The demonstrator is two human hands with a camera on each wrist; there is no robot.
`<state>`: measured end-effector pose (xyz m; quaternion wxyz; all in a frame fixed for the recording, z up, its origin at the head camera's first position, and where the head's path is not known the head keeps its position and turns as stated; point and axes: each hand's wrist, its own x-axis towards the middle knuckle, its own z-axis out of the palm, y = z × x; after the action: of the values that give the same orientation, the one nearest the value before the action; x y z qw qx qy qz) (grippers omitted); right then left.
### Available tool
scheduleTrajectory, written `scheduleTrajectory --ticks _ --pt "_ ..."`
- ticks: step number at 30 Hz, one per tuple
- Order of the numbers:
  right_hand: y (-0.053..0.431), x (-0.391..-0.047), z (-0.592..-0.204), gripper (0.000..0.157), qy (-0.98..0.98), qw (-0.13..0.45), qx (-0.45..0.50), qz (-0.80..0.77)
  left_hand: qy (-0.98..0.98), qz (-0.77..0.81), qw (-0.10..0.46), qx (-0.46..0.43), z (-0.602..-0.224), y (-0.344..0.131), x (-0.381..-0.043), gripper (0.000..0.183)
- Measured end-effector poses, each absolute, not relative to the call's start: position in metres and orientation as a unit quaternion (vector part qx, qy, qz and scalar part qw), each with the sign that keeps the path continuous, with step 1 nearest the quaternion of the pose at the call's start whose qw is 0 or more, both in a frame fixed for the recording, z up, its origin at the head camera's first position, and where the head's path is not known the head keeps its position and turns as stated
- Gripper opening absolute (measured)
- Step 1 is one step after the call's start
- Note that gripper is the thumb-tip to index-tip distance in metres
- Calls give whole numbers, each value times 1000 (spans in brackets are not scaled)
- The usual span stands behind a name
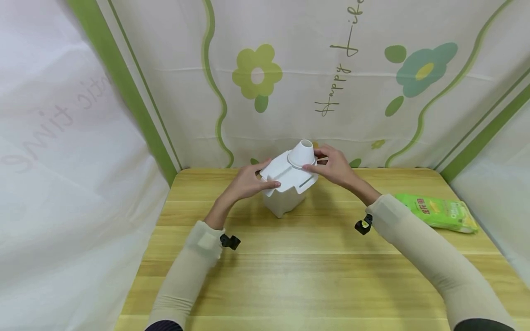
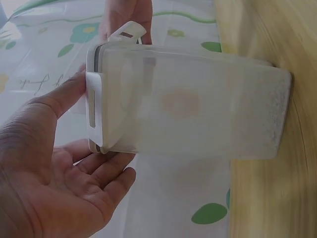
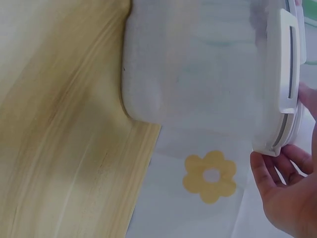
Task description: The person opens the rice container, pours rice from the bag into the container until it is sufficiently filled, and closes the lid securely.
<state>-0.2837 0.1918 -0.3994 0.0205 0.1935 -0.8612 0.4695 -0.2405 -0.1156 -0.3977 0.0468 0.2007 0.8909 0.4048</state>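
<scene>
"At the centre?"

"Translucent container (image 1: 281,203), resting near the middle of the table's (image 1: 290,276) far edge, topped by a white lid (image 1: 281,171) with a hollow cone (image 1: 301,155)."

"And the hands?"

"Thumbs and fingers pinching opposite sides of the lid, with left hand (image 1: 247,180) and right hand (image 1: 334,168) alike."

"Step?"

"Probably seating or loosening the lid; unclear which. Called for next: even, two-handed pressure, minding the outward-jutting clip (image 2: 130,30)."

"Beyond?"

"Green packet (image 1: 439,213), near the far right corner."

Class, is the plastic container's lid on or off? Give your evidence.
On: the white lid sits across the top of the translucent container, its rim meeting the walls in both wrist views.
</scene>
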Motion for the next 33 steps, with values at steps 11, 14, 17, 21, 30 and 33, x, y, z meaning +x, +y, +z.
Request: scheduleTrajectory --ticks 11,14,17,21,30,33 --pt "197 -264 -403 49 -861 61 182 470 871 453 50 182 -404 -128 -247 77" --pt "197 -257 -403 49 -865 68 176 465 860 475 56 176 -405 -131 -248 75" --pt "196 -251 -402 50 -869 75 171 459 841 509 63 172 -405 -133 -250 74" --pt "195 -243 -402 51 -876 95 164 442 826 533 67 169 -407 -135 -252 73" --pt "192 -227 -404 48 -890 146 159 401 837 521 59 158 -408 -139 -258 67" --pt "192 -224 -404 48 -891 150 161 398 838 520 63 155 -407 -140 -258 67"
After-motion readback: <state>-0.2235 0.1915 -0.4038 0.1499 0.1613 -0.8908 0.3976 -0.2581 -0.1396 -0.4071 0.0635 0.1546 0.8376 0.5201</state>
